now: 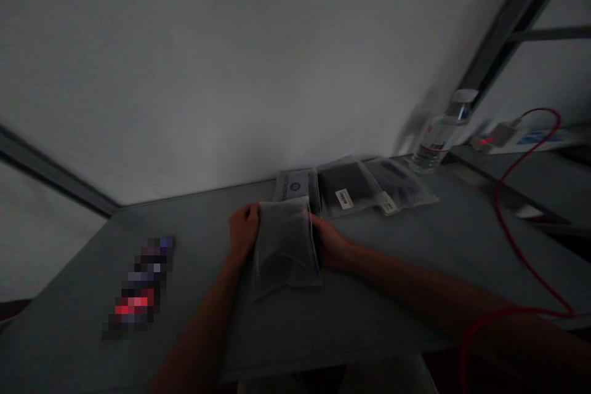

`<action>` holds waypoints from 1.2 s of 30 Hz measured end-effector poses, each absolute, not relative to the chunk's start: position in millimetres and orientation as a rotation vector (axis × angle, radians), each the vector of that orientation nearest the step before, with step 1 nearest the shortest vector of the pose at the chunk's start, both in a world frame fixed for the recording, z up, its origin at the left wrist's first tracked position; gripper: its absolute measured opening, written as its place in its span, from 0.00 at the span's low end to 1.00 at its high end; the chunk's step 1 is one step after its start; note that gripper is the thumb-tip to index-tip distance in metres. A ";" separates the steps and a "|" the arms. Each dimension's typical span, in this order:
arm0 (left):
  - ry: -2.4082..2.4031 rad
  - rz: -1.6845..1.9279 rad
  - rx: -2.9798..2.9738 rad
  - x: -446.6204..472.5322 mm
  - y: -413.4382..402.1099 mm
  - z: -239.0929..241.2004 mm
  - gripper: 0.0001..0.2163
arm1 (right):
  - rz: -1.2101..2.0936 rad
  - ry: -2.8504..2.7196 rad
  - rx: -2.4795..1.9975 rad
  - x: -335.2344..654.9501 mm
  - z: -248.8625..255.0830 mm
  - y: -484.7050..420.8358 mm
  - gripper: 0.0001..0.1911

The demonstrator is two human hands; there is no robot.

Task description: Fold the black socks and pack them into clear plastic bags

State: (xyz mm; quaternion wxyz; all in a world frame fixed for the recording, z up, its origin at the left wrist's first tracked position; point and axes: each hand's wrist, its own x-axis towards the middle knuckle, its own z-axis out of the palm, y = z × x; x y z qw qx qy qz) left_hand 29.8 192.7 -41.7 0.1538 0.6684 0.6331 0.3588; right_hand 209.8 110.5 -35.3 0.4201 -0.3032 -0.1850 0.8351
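A frosted plastic bag (pixel 284 246) is held up over the near middle of the table, between both hands. Something dark and rounded shows faintly through its lower part; its kind I cannot tell. My left hand (pixel 244 229) grips the bag's upper left edge with curled fingers. On the opposite edge, my right hand (pixel 330 243) holds the bag, its fingertips partly hidden behind the plastic. Just beyond lie more flat bags: one with a printed front (pixel 294 186), a dark one with a white label (pixel 348 184), and a clear one with a label (pixel 399 184).
A water bottle (pixel 434 141) stands at the back right against the pale wall (pixel 231 74). A red cable (pixel 503 221) runs down the right side, over my right forearm. A pixelated phone-shaped item (pixel 141 286) lies on the grey table (pixel 194 295) at left.
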 end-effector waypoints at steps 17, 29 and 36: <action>1.777 1.013 1.931 30.0 191.3 -38.7 0.20 | 2.131 -0.483 -0.790 210.7 -38.2 112.4 0.22; 1.806 0.947 2.012 28.5 191.1 -37.8 0.21 | 2.166 -0.474 -0.749 212.1 -38.2 113.8 0.25; 1.843 0.898 2.012 29.9 190.3 -37.8 0.21 | 2.167 -0.477 -0.755 214.6 -37.5 113.4 0.23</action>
